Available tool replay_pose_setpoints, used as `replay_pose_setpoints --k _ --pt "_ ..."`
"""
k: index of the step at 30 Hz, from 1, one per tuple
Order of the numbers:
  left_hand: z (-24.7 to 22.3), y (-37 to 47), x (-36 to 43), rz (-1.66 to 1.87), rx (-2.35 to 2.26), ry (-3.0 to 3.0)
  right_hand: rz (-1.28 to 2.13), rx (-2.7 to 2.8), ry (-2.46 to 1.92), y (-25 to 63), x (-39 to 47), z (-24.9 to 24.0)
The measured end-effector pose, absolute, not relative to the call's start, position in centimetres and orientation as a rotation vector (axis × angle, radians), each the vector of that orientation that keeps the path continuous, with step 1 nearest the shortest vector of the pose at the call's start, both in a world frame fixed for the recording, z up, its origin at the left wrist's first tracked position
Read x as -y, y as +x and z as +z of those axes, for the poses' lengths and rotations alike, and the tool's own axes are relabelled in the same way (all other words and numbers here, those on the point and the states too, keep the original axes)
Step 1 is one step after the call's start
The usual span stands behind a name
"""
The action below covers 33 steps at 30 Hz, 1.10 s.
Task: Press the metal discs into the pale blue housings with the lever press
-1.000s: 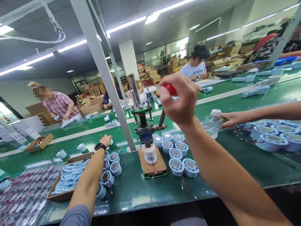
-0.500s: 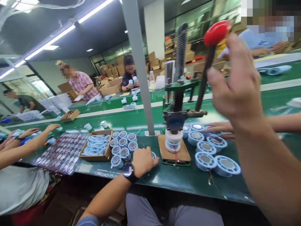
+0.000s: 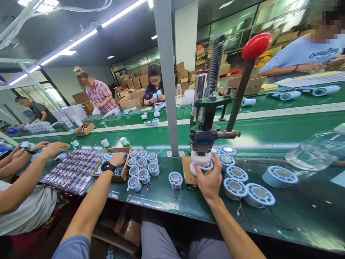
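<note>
My left hand (image 3: 118,159) reaches into a cardboard box (image 3: 124,175) of light blue rings (image 3: 107,158); its fingertips are hidden among them. My right hand (image 3: 211,179) has thumb and fingers around a round blue-and-white part (image 3: 207,166) under the white head (image 3: 201,157) of a hand press (image 3: 206,140). The press lever with its red knob (image 3: 256,46) stands raised, with no hand on it. One blue round unit (image 3: 175,179) sits alone left of the press base (image 3: 186,169), its wires toward the front edge.
Several blue units (image 3: 142,175) stand beside the box, and more (image 3: 235,187) lie right of the press. A grey post (image 3: 169,90) rises behind. At the left, a person's arms (image 3: 35,162) reach over wired discs (image 3: 78,167). A clear bottle (image 3: 309,156) lies at right.
My right hand has left the red knob and come down to the part under the press. My left hand has moved from the lone unit leftward into the box.
</note>
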<state>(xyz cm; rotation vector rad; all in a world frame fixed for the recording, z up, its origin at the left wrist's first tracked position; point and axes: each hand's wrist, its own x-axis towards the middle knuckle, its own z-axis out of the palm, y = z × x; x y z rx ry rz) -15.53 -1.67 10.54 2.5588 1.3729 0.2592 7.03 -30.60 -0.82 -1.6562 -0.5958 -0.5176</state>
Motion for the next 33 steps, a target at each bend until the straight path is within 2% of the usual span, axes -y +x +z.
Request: replay_pose_setpoints --k 6,11,16,20,24,28,33 --pt "10.0 -16.2 -0.8 0.204 -1.329 2.633 -0.803 1.062 -1.848 4.9 37.7 -2.6" --pt "10.4 -15.9 3.7 0.772 -1.302 2.551 -0.94 1.19 -2.109 6.6 41.9 -4.1" --pt "4.4 -14.7 15.2 0.562 -0.82 2.436 -0.874 1.21 -2.354 8.0 42.5 -3.9" --pt "-1.2 -13.4 19.7 0.59 -0.787 2.476 -0.831 1.265 -2.469 8.1 42.7 -2.8" --pt "-3.2 -14.1 19.2 0.687 -0.685 2.502 -0.734 1.293 -2.328 5.8 40.7 -1.6" --pt "-3.0 -15.0 19.1 0.569 -0.554 2.565 -0.426 1.452 -2.01 1.4 34.8 -2.1" --pt "-3.0 -14.6 19.8 0.571 -0.789 2.603 -0.291 1.447 -1.921 -0.5 29.3 -3.8"
